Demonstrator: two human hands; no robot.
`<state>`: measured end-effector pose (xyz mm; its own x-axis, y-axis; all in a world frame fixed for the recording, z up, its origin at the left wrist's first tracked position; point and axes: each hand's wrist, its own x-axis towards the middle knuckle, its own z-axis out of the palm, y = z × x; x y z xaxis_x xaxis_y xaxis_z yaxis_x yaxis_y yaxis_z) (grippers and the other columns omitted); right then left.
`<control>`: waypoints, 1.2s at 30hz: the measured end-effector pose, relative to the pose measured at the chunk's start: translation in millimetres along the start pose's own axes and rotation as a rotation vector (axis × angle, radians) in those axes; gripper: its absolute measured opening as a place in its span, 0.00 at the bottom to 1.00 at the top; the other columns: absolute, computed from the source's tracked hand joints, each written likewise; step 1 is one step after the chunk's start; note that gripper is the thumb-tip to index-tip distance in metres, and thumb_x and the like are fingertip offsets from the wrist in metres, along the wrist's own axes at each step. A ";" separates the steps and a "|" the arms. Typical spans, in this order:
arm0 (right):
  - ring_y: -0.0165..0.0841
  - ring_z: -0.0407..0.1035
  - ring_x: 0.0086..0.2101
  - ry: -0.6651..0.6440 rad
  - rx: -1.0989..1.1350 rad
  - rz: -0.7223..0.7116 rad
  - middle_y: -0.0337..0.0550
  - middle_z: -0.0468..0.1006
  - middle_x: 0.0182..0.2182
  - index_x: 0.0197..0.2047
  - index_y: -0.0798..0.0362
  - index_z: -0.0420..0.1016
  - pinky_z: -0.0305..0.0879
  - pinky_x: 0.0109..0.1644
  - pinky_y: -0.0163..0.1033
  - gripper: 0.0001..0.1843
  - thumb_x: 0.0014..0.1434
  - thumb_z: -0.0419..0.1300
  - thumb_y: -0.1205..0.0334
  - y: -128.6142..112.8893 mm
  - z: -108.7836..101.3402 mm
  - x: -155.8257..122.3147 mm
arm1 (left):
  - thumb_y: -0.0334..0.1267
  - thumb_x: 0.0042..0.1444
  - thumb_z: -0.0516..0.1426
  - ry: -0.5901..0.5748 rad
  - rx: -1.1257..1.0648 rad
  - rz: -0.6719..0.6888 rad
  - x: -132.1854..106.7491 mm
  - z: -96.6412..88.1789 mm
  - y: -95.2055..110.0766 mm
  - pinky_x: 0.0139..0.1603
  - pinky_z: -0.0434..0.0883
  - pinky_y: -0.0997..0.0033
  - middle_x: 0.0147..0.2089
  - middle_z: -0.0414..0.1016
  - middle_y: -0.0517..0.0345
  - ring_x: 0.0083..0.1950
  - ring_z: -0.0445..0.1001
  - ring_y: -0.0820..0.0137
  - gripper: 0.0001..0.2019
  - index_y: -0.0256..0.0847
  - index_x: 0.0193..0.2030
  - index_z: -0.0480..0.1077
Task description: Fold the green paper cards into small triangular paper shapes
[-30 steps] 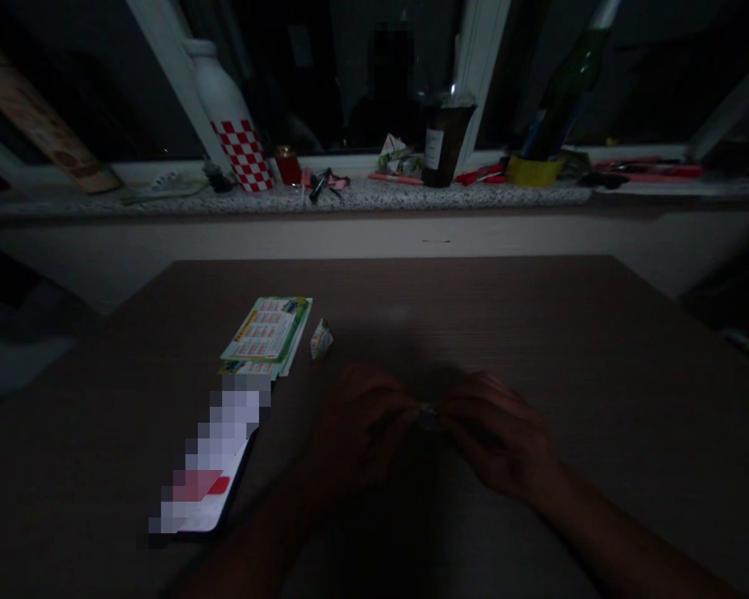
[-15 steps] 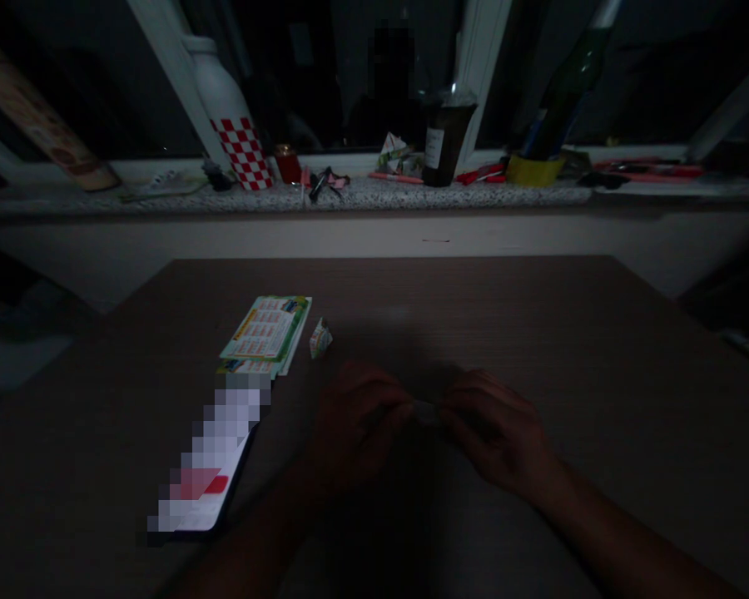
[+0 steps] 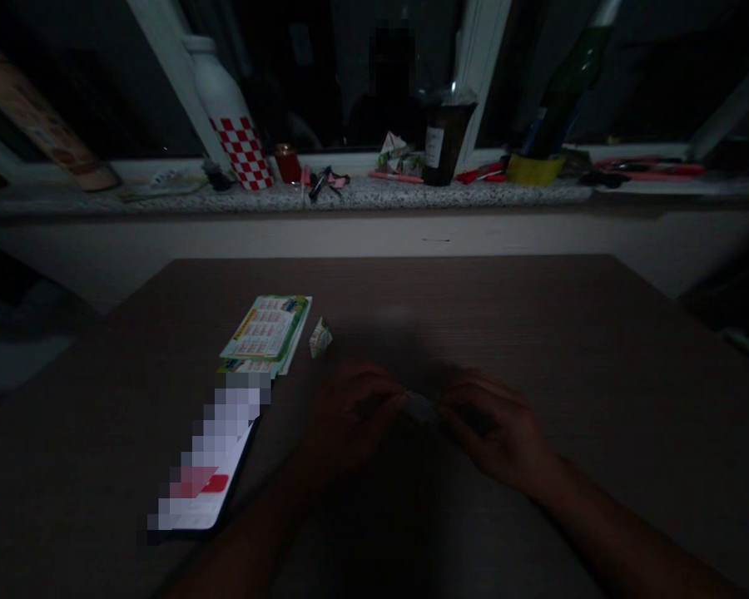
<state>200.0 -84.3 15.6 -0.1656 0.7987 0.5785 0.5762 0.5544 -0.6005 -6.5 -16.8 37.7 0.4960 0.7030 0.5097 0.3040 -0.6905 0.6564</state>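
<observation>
1. The left hand [image 3: 355, 416] and the right hand [image 3: 496, 428] are held close together low over the brown counter [image 3: 537, 316], with the fingers curled inward.
2. A small pale piece [image 3: 419, 406] is pinched between the fingertips of both hands. It sits in the narrow gap between them, just above the counter; in the dim light it cannot be told what it is made of.
3. Both forearms are seen coming in from the lower edge, the right one from the lower right corner.
4. A small folded paper [image 3: 320, 338] is found on the counter beyond the left hand, apart from it.
5. Just left of that paper, a stack of printed cards [image 3: 268, 331] is laid flat, and a flat object blurred out in the picture [image 3: 209, 466] lies nearer the person, touching the stack's near end.
6. On the windowsill [image 3: 380, 195] behind the counter, a white bottle with red checks [image 3: 228, 116], a small red jar [image 3: 287, 164], a dark jar [image 3: 443, 143], a green bottle [image 3: 567, 83] and a yellow roll [image 3: 533, 170] are lined up.
</observation>
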 end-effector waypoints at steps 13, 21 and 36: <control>0.34 0.71 0.32 -0.045 0.065 0.083 0.42 0.76 0.30 0.35 0.53 0.72 0.67 0.36 0.39 0.04 0.59 0.58 0.69 1.7 -0.1 1.7 | 0.34 0.56 0.59 -0.032 -0.073 -0.065 2.6 -1.0 -3.6 0.36 0.71 0.71 0.32 0.75 0.59 0.34 0.74 0.71 0.04 0.39 0.32 0.75; 0.32 0.70 0.31 -0.087 0.113 0.199 0.42 0.75 0.30 0.34 0.53 0.72 0.66 0.35 0.37 0.04 0.60 0.57 0.67 1.1 0.6 0.9 | 0.35 0.57 0.59 -0.112 -0.208 -0.174 6.2 -3.6 -5.7 0.35 0.68 0.73 0.31 0.74 0.59 0.33 0.73 0.72 0.05 0.39 0.31 0.74; 0.31 0.71 0.28 -0.117 0.410 0.640 0.41 0.78 0.27 0.32 0.54 0.77 0.65 0.32 0.34 0.10 0.57 0.61 0.55 2.8 2.5 3.2 | 0.38 0.50 0.62 -0.175 -0.498 -0.667 9.9 -0.1 -8.1 0.34 0.69 0.72 0.29 0.77 0.58 0.31 0.74 0.70 0.06 0.37 0.29 0.76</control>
<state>199.1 -79.6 14.4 0.0034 1.0000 0.0010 0.2489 0.0001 -0.9685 -4.1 -4.3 37.4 0.4711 0.8714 -0.1370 0.2039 0.0435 0.9780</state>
